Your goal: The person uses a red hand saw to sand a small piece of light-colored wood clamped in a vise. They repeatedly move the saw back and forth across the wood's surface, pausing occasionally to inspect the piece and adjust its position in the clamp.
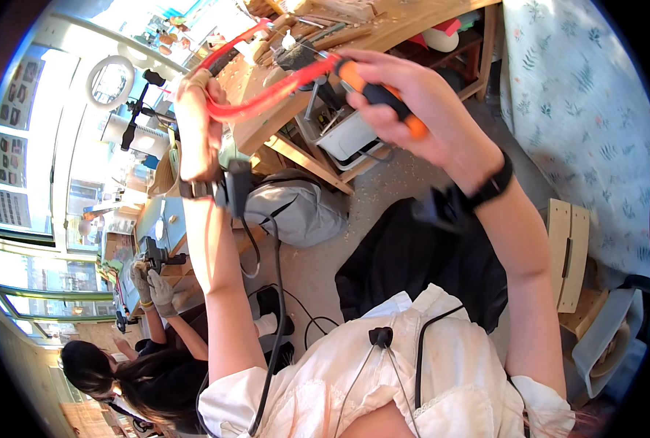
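A saw with a red bow-shaped frame (264, 97), probably a coping saw, is held up over the corner of a wooden workbench (382, 44). My right hand (407, 104) is closed around its orange and black handle (382, 98). At the left bend of the frame, my left hand (201, 104) has its fingers curled against the red part; whether it grips the frame or something behind it, I cannot tell. Behind the thin blade, a dark vise (294, 56) stands at the bench's edge with a small pale piece (288, 40) at its top.
Wood strips and tools (336, 35) lie on the bench. Below are a white bin (352, 137) and a grey bag (297, 208). Black cloth (412, 263) covers something before me. Dark cables hang by my left arm. A person in gloves (163, 295) works at the left.
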A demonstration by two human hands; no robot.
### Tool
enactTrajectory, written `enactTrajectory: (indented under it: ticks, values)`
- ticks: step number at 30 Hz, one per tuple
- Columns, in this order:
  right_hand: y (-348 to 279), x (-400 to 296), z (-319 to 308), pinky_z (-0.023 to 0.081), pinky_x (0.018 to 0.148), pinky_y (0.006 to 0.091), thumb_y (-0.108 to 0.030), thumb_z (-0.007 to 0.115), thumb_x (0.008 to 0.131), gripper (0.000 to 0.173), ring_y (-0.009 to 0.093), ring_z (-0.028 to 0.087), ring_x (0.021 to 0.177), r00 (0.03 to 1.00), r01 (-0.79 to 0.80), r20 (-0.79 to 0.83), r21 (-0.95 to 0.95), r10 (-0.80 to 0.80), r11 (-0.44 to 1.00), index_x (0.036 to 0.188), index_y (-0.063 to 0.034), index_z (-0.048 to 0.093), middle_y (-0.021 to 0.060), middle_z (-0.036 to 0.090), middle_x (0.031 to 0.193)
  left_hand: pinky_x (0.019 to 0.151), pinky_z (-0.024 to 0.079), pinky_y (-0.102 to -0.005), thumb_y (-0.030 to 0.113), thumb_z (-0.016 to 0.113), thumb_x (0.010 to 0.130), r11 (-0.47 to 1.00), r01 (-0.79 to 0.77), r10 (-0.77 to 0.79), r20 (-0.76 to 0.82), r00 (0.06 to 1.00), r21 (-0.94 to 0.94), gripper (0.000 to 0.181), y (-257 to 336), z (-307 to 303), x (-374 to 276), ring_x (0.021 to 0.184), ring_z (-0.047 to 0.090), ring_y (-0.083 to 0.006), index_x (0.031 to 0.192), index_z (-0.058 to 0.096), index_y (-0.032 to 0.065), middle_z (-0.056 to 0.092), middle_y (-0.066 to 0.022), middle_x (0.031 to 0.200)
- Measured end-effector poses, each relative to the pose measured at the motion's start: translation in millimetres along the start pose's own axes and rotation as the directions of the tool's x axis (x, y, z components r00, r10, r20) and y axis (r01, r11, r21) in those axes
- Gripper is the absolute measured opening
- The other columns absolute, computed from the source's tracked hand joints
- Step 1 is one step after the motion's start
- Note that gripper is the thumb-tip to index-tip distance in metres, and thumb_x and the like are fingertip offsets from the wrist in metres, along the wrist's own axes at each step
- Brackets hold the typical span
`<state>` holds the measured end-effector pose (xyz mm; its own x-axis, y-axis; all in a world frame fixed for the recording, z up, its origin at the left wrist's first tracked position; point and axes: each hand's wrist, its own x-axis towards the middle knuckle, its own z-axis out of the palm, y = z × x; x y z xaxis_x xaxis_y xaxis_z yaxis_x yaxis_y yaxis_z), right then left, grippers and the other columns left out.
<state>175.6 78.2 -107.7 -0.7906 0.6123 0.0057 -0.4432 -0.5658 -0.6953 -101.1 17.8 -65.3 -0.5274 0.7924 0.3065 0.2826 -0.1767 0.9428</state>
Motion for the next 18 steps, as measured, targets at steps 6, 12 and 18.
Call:
enactTrajectory:
  ticks: [6, 12, 18]
  values:
    - [1.7, 7.2, -7.6, 0.031, 0.036, 0.0144, -0.012, 0.048, 0.091, 0.037, 0.004, 0.041, 0.05, 0.999, 0.008, 0.039, 0.006, -0.008, 1.0, 0.127, -0.0059, 0.045, 0.0079, 0.05, 0.078, 0.041, 0.024, -0.0233, 0.008, 0.044, 0.087, 0.999, 0.04, -0.041, -0.021, 0.999, -0.036, 0.024, 1.7, 0.9, 9.7, 0.042, 0.033, -0.0071, 0.063, 0.043, 0.008, 0.038, 0.0025, 0.051]
    - [4.1, -15.3, -13.1, 0.029, 0.034, 0.0145, -0.013, 0.046, 0.092, 0.035, 0.004, 0.041, 0.049, 1.0, 0.002, -0.005, 0.029, -0.001, 1.0, 0.126, -0.0058, 0.046, 0.0073, 0.05, 0.078, 0.038, 0.026, -0.0239, 0.016, 0.045, 0.09, 0.998, 0.041, -0.04, -0.02, 0.999, 0.042, 0.031, 15.7, 15.6, -15.2, 0.04, 0.035, -0.0086, 0.06, 0.043, 0.0082, 0.039, 0.0013, 0.049]
    - [6.2, 21.7, -2.7, 0.031, 0.035, 0.0148, -0.011, 0.048, 0.091, 0.036, 0.004, 0.042, 0.049, 0.999, 0.007, 0.044, 0.047, -0.009, 0.999, 0.126, -0.0053, 0.045, 0.007, 0.05, 0.077, 0.038, 0.027, -0.0248, 0.018, 0.045, 0.091, 0.995, 0.085, -0.086, 0.013, 0.996, 0.06, 0.032, 2.8, -12.5, 30.9, 0.04, 0.037, -0.0098, 0.06, 0.044, 0.0078, 0.038, 0.0005, 0.048]
